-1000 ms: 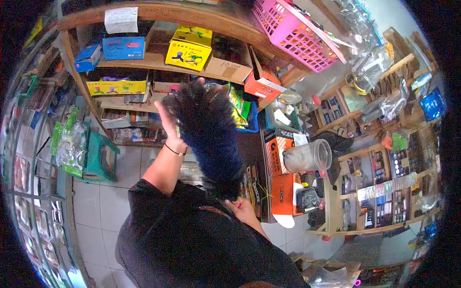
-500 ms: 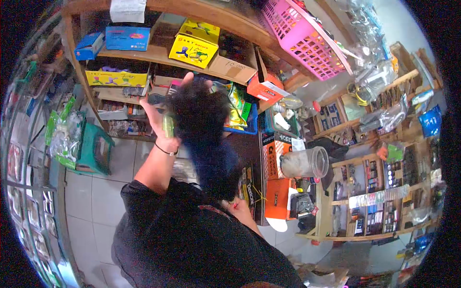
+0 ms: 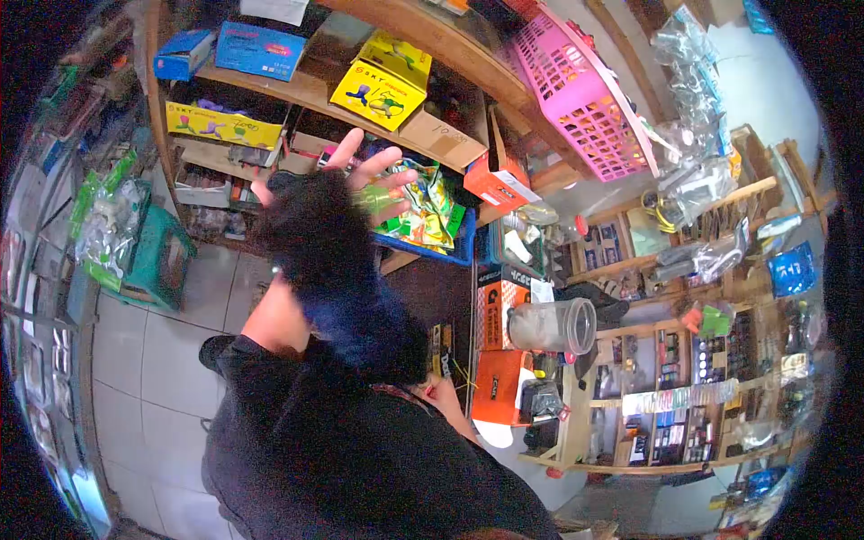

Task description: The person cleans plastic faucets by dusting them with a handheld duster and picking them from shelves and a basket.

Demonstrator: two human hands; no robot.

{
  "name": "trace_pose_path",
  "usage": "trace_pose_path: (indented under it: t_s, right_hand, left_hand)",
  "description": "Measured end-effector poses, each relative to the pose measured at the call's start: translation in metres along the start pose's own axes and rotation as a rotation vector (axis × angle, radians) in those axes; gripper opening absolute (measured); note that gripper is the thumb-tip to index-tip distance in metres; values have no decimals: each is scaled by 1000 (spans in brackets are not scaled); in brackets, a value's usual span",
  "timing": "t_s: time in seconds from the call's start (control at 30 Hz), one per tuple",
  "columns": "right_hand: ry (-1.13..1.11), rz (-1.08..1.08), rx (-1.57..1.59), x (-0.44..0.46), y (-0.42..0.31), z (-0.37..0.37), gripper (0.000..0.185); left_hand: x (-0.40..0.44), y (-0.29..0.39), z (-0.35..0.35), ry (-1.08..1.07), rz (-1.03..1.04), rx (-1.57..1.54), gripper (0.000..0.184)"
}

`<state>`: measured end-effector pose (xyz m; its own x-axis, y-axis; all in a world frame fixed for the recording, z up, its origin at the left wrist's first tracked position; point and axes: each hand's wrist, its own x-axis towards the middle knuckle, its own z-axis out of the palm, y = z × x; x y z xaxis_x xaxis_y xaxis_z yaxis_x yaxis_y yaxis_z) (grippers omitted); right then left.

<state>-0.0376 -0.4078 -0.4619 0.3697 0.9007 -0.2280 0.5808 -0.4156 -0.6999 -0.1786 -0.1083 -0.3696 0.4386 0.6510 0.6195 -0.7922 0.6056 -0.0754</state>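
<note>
My left hand is raised in front of the shelf, with its fingers spread and a little curved. A translucent yellow-green thing lies against those fingers; its kind is not clear. Just beyond it are green and yellow packets in a blue basket. A blurred dark mass that looks like hair covers my palm and part of the forearm. Lower down, my right hand shows only in part beside the black shirt, near a dark box with yellow lettering. What its fingers do is hidden.
Yellow boxes and blue boxes stand on the wooden shelf. A pink basket hangs over its right end. Orange boxes and a clear plastic jar stand at right. A green stool is on the tiled floor at left.
My left hand has moved right towards the blue basket, and more of its fingers show. The yellow-green thing has gone from near the wrist to the fingers. The view has shifted slightly.
</note>
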Motion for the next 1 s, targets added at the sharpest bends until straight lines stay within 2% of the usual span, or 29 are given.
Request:
trace_pose_path:
  t_s: [0.03, 0.07, 0.1, 0.17, 0.23, 0.3, 0.37, 0.4, 0.47, 0.53, 0.57, 0.6, 0.67, 0.7, 0.77, 0.83, 0.87, 0.9, 0.97, 1.0]
  right_hand:
    - [2, 54, -1, 1, 0, 0, 9]
    - [-6, 51, -12, 0, 1, -1, 9]
    - [-3, 9, 0, -1, 0, -3, 10]
    - [0, -31, 8, -1, -9, -7, 10]
    - [-31, 13, -91, 1, -16, -9, 13]
    - [-6, -17, -62, 2, -8, -3, 13]
    - [-7, 39, -166, 10, -2, 6, 14]
    - [-20, 24, -162, 17, -7, 9, 14]
    - [-23, -177, -159, 31, -22, 19, 17]
    - [-25, -133, -80, 48, -20, 39, 18]
    - [-18, -80, -17, 57, -48, 49, 19]
    - [55, 72, -88, 56, -77, 54, 14]
    - [-11, 0, -80, 77, -89, 73, 13]
    - [-68, -61, -87, 88, -93, 81, 13]
    - [-122, -165, -78, 111, -98, 102, 15]
    - [-78, -347, -89, 129, -112, 126, 21]
    - [-77, -356, -84, 134, -118, 136, 21]
    - [-47, -299, -53, 136, -128, 144, 18]
    - [-19, -244, -33, 143, -134, 158, 15]
    - [-60, -207, 40, 146, -131, 164, 16]
  left_hand:
    - [1, -1, 2, -14, 29, 4, 111]
    - [-1, -2, 11, 110, 32, 13, 112]
    - [-2, 0, 10, 113, 47, 12, 112]
    - [-4, 4, 1, 36, 22, 11, 112]
    - [1, 8, -2, -158, 37, -41, 104]
    - [-5, 13, 4, -23, 50, 37, 102]
    - [-3, 18, 12, 110, 58, 21, 110]
    - [-3, 21, 3, 44, 81, -8, 109]
    - [-5, 40, -11, -34, 50, -33, 108]
    - [-6, 61, -23, -147, 14, -63, 107]
    - [-7, 74, -16, -141, 7, -47, 107]
    - [-9, 89, -5, 61, 72, -132, 106]
    - [-12, 120, 13, 457, 225, -298, 103]
    - [-12, 134, 12, 453, 238, -280, 103]
    - [-11, 164, 2, 20, 71, 213, 83]
    - [-10, 195, -15, -69, 72, 274, 81]
    - [-11, 208, -23, -147, 73, 182, 81]
    - [-10, 222, -17, -159, 58, 254, 86]
    - [-10, 229, 14, 230, 256, -12, 96]
    - [-9, 237, 12, 204, 224, 132, 104]
